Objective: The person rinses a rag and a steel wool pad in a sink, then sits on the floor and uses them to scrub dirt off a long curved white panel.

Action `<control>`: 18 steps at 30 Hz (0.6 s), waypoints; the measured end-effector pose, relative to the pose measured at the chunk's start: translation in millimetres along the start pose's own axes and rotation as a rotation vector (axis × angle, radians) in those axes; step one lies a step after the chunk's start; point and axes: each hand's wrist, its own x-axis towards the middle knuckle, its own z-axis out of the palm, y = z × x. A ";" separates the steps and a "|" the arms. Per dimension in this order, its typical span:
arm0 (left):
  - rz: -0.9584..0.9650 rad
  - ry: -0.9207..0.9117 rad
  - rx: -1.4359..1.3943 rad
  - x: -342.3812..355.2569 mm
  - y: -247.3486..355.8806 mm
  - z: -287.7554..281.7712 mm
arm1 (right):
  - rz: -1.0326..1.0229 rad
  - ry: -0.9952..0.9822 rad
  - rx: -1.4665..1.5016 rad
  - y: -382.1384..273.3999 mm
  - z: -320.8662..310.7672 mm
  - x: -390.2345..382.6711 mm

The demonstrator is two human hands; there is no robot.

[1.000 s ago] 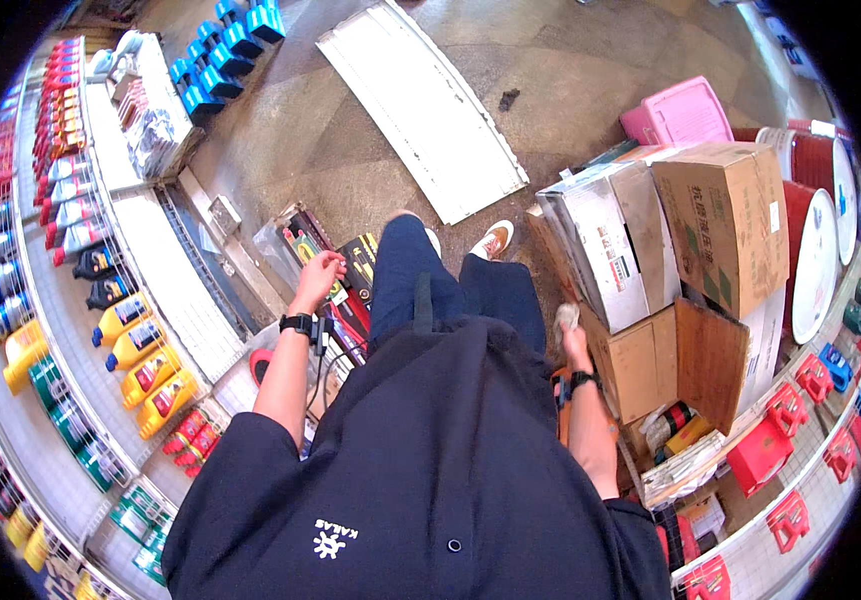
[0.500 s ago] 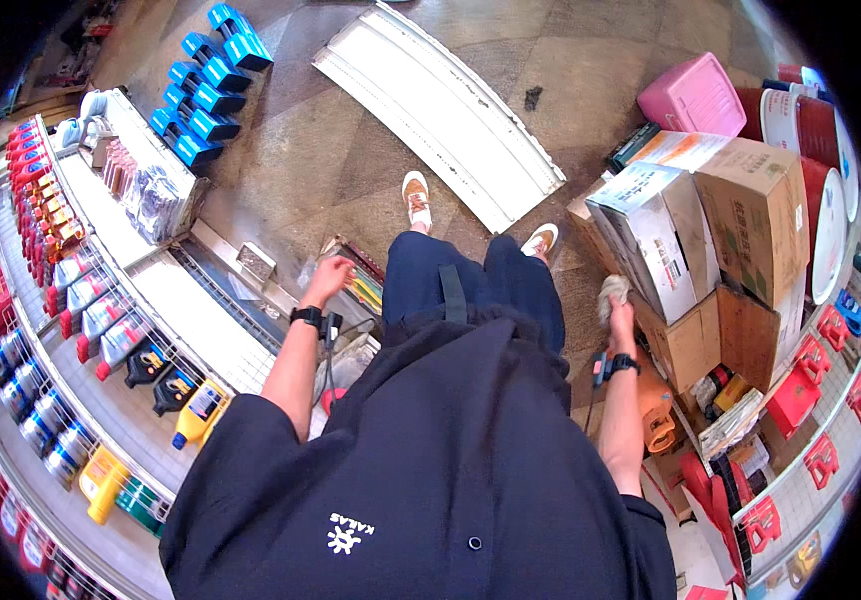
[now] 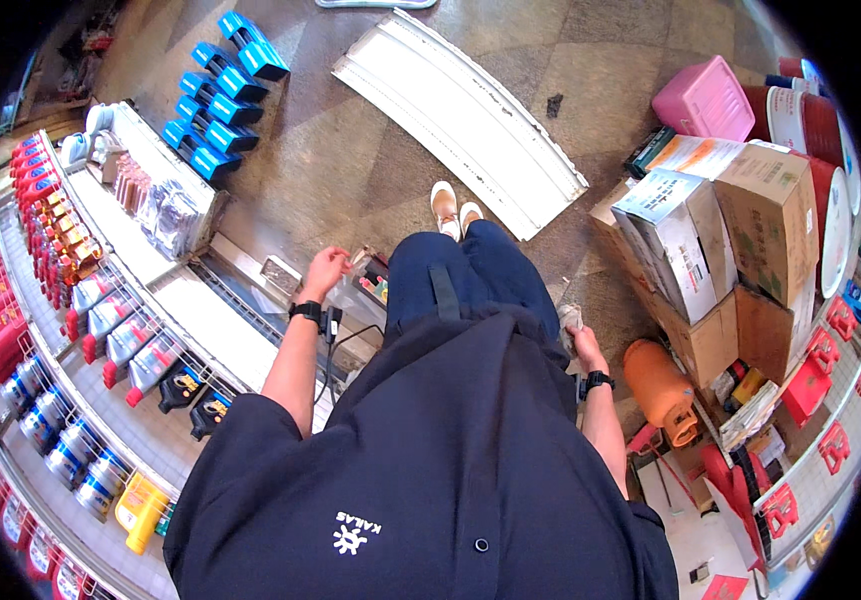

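My left hand [image 3: 325, 273] hangs beside my left thigh, near the edge of the white shelving. Its fingers are loosely bent and apart, with nothing seen in them. By my right thigh, my right hand [image 3: 586, 346] is closed on a crumpled off-white rag [image 3: 570, 317], which pokes out past the fingers. My thigh partly hides the rag. On the floor ahead of my shoes lies a long white metal panel [image 3: 470, 125].
Shelves with red bottles [image 3: 5, 340] and paint-like cans [image 3: 70, 450] line the left. Blue cases [image 3: 215, 105] stand at far left. To the right are cardboard boxes [image 3: 765, 215], a pink bin [image 3: 705, 100], drums [image 3: 800, 120] and an orange gas cylinder [image 3: 658, 380].
My right hand has come inward against my thigh, still with the rag. My feet have drawn together, and the surroundings have shifted slightly. My left hand has risen a little.
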 end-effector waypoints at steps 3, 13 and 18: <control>-0.055 -0.010 0.064 -8.0 3.1 6.3 | -0.015 0.040 -0.020 -18.7 11.6 26.4; 0.085 -0.060 0.322 52.8 142.4 -88.4 | -0.156 0.295 0.193 -75.1 71.6 63.9; 0.042 -0.024 0.491 103.4 198.9 -172.5 | 0.113 0.216 0.562 -150.1 185.3 30.6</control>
